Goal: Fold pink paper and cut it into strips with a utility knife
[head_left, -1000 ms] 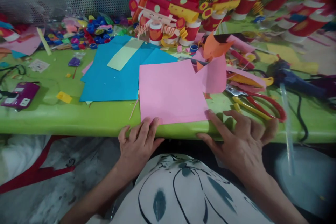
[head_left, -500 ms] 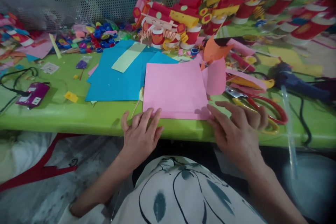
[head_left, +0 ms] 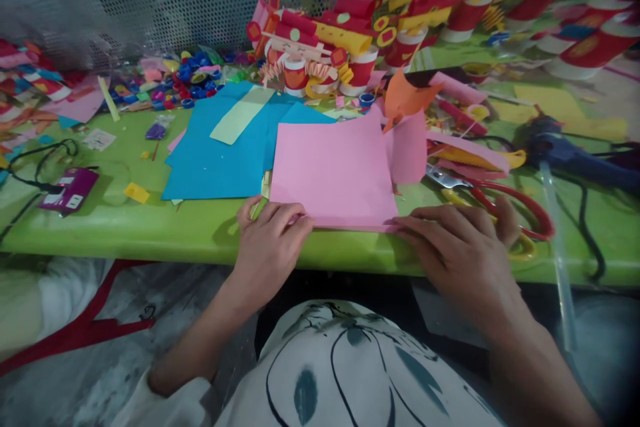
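Note:
A pink sheet of paper (head_left: 333,170) lies flat at the table's front edge, with a narrow fold or raised strip along its near side. My left hand (head_left: 273,240) pinches the near left corner, thumb below and fingers on top. At the near right corner, my right hand (head_left: 455,247) is closed on the paper's edge between thumb and fingertips. Left of the pink sheet are overlapping blue sheets (head_left: 215,167), with a pale green strip (head_left: 243,115) across them. Scissors (head_left: 500,197) with red and yellow handles rest just beyond my right hand.
A glue gun (head_left: 575,153) with a clear glue stick lies at the right. Red and yellow paper-and-cup crafts (head_left: 360,70) stand along the back. Bottle caps (head_left: 195,73) are heaped at back left. A purple box with a cable (head_left: 70,190) sits on the green table (head_left: 200,233).
My fingers have curled from lying stretched over the near corners to pinching the pink paper's near edge. That edge is now slightly rolled or folded up.

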Demonstrator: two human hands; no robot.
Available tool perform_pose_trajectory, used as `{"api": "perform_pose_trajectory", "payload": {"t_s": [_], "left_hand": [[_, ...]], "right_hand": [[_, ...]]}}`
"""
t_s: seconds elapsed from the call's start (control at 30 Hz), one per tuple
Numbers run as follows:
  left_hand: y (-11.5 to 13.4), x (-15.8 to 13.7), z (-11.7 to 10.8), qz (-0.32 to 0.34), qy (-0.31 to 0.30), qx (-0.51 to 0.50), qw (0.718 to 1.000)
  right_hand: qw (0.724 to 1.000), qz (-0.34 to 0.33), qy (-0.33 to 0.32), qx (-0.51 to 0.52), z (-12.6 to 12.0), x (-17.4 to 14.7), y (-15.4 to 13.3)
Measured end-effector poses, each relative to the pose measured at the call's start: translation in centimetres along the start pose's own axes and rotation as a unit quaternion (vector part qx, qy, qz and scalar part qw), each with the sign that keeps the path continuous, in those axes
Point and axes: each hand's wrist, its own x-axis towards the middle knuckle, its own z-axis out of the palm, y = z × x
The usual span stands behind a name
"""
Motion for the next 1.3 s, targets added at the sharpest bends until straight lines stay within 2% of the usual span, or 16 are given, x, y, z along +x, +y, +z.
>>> {"api": "perform_pose_trajectory", "payload": {"t_s": [0.1, 0.17, 0.33, 0.5, 0.63, 0.9, 1.0, 1.17, 1.3], "left_hand": [[-0.1, 0.1, 0.3, 0.045, 0.079, 0.069, 0.994], [-0.3, -0.1, 0.4, 0.062, 0.098, 0.092, 0.989], [-0.6, -0.9, 0.2, 0.033, 0.064, 0.063, 0.995], [-0.3, -1.0, -0.2, 0.004, 0.045, 0.016, 0.999], [0.6, -0.2, 0.0, 0.012, 0.034, 0.024, 0.999], [2.5, 1.3, 1.8, 0.079, -0.036, 0.003, 0.996], [2.4, 1.3, 1.9, 0.062, -0.057, -0.024, 0.996], [2.3, 1.4, 1.6, 0.026, -0.05, -0.088, 0.995], [2.3, 1.8, 1.3, 0.025, -0.058, -0.118, 0.991]], "right_hand": [[0.999, -0.027, 0.036, 0.02, -0.1, 0.6, -0.6], [0.998, -0.043, 0.043, 0.018, -0.1, 1.0, -1.1], [0.994, -0.079, 0.021, 0.072, -0.4, 0.7, -1.8], [0.992, -0.066, 0.015, 0.102, -0.4, 0.0, -1.9], [0.993, -0.064, 0.021, 0.094, -0.2, -0.1, -2.1], [0.995, -0.03, 0.043, 0.088, 0.1, -0.1, -2.4], [0.995, -0.024, 0.044, 0.085, 0.1, -0.2, -2.2], [0.997, -0.007, 0.05, 0.065, 0.2, -0.6, -2.1], [0.996, 0.005, 0.06, 0.065, 0.3, -0.7, -2.2]]}}
